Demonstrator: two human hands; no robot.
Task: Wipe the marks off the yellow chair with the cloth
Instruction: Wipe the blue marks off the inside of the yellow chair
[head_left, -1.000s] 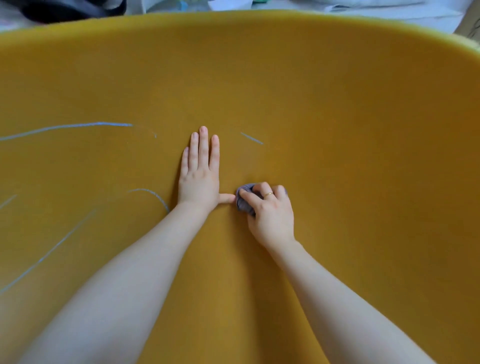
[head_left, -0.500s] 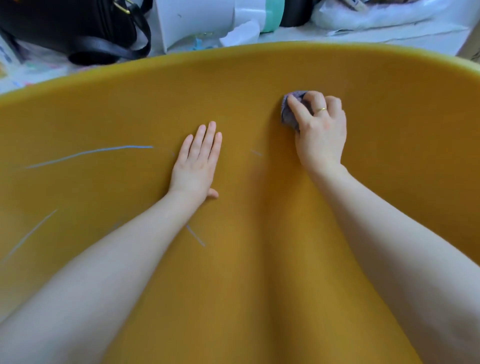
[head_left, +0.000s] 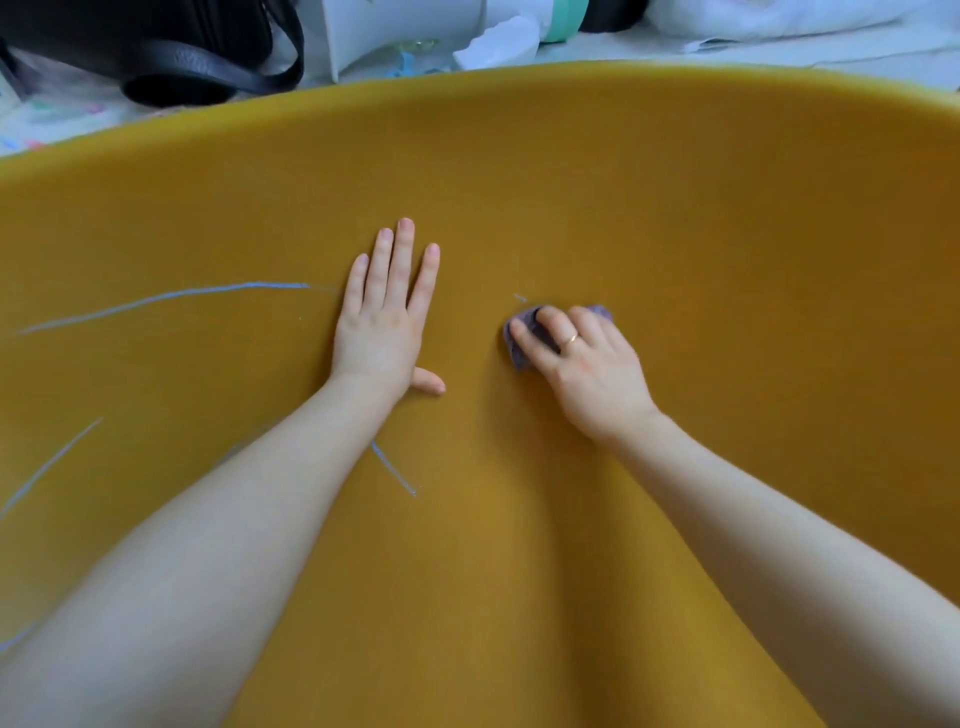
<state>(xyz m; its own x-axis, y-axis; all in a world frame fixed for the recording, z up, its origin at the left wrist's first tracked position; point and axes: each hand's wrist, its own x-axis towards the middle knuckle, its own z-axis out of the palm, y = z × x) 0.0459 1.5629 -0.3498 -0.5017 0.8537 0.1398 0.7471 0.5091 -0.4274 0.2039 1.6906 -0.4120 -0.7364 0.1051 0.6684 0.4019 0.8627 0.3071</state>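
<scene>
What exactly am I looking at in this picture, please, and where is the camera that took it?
There is no machine here: a person wears a wide-angle camera on the head, looking forward and down at their own bare arms. The big curved surface is the yellow chair. The left hand lies flat and open on it. The right hand, wearing a ring, presses a small grey-purple cloth against the chair. Pale blue marks run across the left side, a shorter one sits beside the left forearm, and a tiny remnant shows just above the cloth. Beyond the chair's rim lie a black bag and some white things, too blurred to name.
</scene>
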